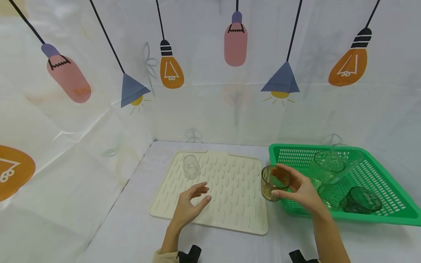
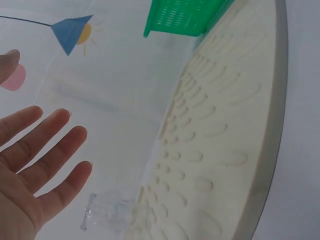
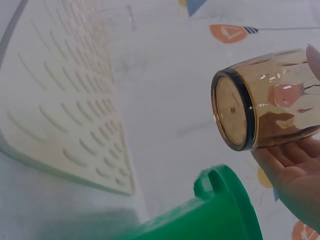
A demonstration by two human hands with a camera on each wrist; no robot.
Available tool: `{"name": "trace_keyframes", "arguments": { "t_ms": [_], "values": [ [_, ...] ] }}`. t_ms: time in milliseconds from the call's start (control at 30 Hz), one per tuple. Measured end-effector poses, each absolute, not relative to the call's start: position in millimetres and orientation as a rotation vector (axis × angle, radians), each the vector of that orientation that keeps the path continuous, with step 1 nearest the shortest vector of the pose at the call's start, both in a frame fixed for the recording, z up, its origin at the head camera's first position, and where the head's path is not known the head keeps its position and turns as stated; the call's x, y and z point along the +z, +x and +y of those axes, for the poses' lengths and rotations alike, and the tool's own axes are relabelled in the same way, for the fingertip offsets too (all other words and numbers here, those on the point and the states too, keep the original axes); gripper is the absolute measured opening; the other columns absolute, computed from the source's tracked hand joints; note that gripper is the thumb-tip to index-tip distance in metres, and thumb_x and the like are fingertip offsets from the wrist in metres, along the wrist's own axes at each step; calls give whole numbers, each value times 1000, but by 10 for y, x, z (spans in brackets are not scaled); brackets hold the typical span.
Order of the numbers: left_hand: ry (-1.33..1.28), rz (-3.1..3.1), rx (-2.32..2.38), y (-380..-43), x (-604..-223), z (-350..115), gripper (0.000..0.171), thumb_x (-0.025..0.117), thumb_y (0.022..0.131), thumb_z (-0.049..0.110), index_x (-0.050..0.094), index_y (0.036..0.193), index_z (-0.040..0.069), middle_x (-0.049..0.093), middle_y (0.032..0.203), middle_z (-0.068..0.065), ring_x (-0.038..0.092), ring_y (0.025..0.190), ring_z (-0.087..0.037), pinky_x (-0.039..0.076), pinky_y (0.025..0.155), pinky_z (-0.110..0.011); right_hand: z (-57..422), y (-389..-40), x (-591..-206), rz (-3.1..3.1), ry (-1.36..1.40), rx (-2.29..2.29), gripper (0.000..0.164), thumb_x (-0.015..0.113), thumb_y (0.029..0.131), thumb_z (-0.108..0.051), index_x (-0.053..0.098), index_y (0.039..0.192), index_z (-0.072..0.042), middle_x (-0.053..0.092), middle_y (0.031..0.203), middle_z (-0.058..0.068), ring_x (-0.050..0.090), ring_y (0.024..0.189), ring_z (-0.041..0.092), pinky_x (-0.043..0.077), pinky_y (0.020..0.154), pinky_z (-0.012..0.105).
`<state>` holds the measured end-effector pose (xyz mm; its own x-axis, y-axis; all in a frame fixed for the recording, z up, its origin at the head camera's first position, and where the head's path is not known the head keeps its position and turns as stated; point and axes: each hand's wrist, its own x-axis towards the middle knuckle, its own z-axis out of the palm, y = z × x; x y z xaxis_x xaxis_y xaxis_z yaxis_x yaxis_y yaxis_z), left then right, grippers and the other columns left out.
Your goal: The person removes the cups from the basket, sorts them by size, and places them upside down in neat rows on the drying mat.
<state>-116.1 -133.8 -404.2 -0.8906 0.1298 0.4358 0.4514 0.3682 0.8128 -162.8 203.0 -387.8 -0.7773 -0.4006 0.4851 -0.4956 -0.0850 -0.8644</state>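
Note:
An amber glass tumbler (image 1: 270, 182) is gripped between the thumb and fingers of my right hand (image 1: 300, 190), in the air by the basket's left end. In the right wrist view the same tumbler (image 3: 270, 100) shows its dark-rimmed base. My left hand (image 1: 189, 206) hovers over the near left part of a cream ridged drying mat (image 1: 230, 193), holding nothing, its fingers (image 2: 55, 145) spread apart in the left wrist view. A clear glass (image 1: 191, 167) stands on the mat's far left part, beyond the left hand.
To the right sits a green plastic basket (image 1: 391, 171) holding a large clear glass (image 1: 325, 166), another clear glass behind it, a low clear glass and a dark tumbler (image 1: 361, 201). A white sheet printed with lamps (image 1: 210, 109) hangs behind the table.

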Motion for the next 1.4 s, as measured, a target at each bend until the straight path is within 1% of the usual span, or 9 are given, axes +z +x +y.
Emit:
{"name": "trace_keyframes", "arguments": {
  "t_ms": [100,233,433,633,733,933,1033,1167,1400],
  "values": [
    [-577,-2333,-1550,-1151,-3910,-1241,38,67,82,-1,57,118,-11,67,102,-21,64,95,-40,51,82,-55,1961,-1638,-3900,-2060,1040,2021,71,65,75,20,35,138,9,56,129,11,53,120,11,42,99,20],
    [-650,-2315,-1566,-1209,-3900,-1147,39,66,82,-2,56,119,-12,66,103,-22,63,95,-40,52,82,-53,1874,-1658,-3930,-2062,1032,2015,70,67,74,19,37,137,10,56,127,17,53,118,12,43,98,20],
    [-735,-2278,-1605,-1382,-4095,-1023,44,67,83,0,54,124,-7,66,106,-19,64,98,-35,53,83,-48,1730,-1676,-3986,-2013,1107,2043,69,67,74,19,37,136,11,57,126,11,54,119,12,44,98,22],
    [-833,-2257,-1662,-1439,-4065,-887,46,67,86,9,53,129,1,67,110,-14,64,101,-27,53,85,-44,1568,-1677,-4043,-2014,1162,1992,69,69,73,17,37,134,14,58,125,5,54,118,14,44,98,22],
    [-867,-2267,-1671,-1452,-4025,-826,49,67,87,10,50,132,-1,66,111,-16,63,102,-27,53,86,-43,1501,-1678,-4058,-2029,1164,1982,69,69,74,16,38,135,12,58,125,9,54,118,14,44,98,22],
    [-890,-2321,-1667,-1475,-3994,-749,55,68,85,11,47,133,-5,61,119,-18,62,105,-29,53,86,-41,1406,-1672,-4076,-2026,1168,1999,68,68,76,14,35,135,14,57,127,6,53,118,12,46,94,20],
    [-868,-2343,-1685,-1478,-3986,-736,57,70,84,11,46,134,-5,59,123,-17,61,106,-29,53,87,-40,1381,-1656,-4080,-2054,1148,2001,67,67,78,13,32,136,16,53,128,21,52,120,9,46,95,20],
    [-839,-2350,-1724,-1474,-3971,-732,59,71,84,12,45,134,-5,59,123,-18,60,108,-30,52,90,-37,1369,-1633,-4074,-2102,1144,2031,69,65,82,10,25,137,19,40,129,43,48,123,4,42,97,19],
    [-862,-2330,-1792,-1469,-3960,-754,60,70,85,9,43,135,-9,58,123,-21,59,110,-34,50,93,-32,1381,-1609,-4053,-2097,1232,2140,77,65,83,9,14,140,20,28,135,46,41,129,3,37,101,19]
  ]
}}
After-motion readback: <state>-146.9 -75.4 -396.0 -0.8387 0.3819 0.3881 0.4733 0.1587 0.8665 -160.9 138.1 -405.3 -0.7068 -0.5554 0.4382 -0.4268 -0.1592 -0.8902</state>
